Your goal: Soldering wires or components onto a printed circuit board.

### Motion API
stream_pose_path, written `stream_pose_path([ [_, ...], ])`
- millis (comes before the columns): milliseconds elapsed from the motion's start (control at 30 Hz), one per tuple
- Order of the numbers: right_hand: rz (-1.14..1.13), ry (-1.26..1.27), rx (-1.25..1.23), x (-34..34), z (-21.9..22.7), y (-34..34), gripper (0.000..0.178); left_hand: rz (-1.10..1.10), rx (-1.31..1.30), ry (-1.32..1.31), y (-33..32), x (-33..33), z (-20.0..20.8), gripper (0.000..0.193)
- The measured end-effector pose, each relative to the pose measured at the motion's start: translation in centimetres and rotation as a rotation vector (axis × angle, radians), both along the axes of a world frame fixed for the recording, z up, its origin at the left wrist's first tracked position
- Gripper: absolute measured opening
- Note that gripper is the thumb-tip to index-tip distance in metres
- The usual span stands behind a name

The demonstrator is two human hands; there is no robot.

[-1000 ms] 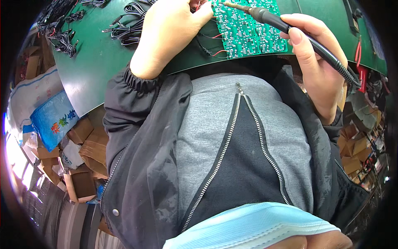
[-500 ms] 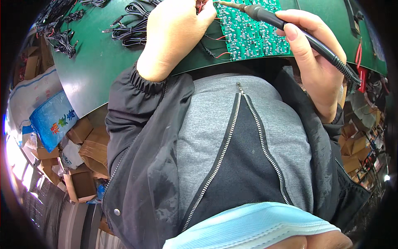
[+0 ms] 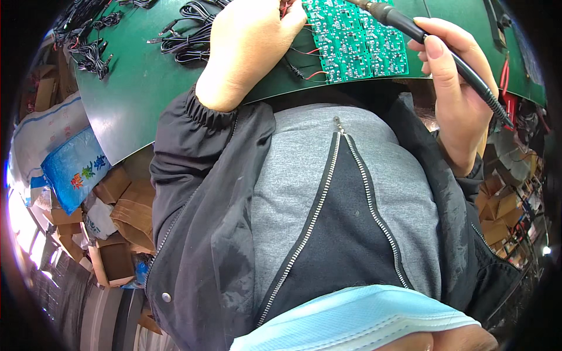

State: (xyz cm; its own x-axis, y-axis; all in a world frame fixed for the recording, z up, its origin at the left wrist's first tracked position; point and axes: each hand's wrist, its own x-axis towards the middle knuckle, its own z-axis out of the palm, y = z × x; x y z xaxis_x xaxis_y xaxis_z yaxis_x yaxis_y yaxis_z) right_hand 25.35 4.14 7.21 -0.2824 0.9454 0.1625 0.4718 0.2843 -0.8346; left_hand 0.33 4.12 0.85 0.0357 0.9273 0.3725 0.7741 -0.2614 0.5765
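A black-handled soldering iron (image 3: 404,26) is gripped in my right hand (image 3: 459,82), over the right part of a panel of green circuit boards (image 3: 351,50). Its metal end reaches the top edge of the view, and its tip cannot be made out. My left hand (image 3: 249,47) is closed at the panel's left edge, pinching a thin red wire (image 3: 285,8); its fingertips are partly cut off by the frame. Other red wires (image 3: 316,75) run to the boards' left edge. A black cable end (image 3: 294,70) lies below my left hand.
Bundles of black cables (image 3: 190,44) lie on the green table (image 3: 132,76) left of my left hand, with more at the far left (image 3: 91,58). A red-handled tool (image 3: 510,108) is at the right edge. Cardboard boxes (image 3: 134,213) and a blue bag (image 3: 76,167) sit below left.
My right hand has moved slightly right, drawing the soldering iron away from my left fingers. My left hand has hardly moved.
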Motion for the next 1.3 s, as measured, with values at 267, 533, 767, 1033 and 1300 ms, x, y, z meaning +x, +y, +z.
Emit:
stream_pose_path([
  [267, -0.031, 0.012, -0.008, -0.2, -0.5, 0.7, 0.024, -0.19, -0.369, -0.44, 0.4, -2.2, 0.1, 0.009],
  [533, -0.024, -0.043, -0.035, -0.3, -0.3, 0.7, 0.023, -0.17, 0.027, -0.078, 0.6, -1.4, -1.1, 0.009],
  [767, 0.021, -0.008, -0.052, -0.2, 0.3, 0.1, 0.022, -0.134, -0.02, -0.054, 0.4, -1.1, -0.3, 0.009],
  [1033, 0.079, 0.04, -0.127, -0.5, -0.1, -0.1, 0.021, -0.137, 0.048, -0.075, 0.7, -0.9, -1.3, 0.009],
  [1300, 0.019, -0.004, -0.118, -0.2, 0.4, -0.6, 0.022, -0.142, 0.075, -0.079, 0.2, -0.5, -1.2, 0.009],
])
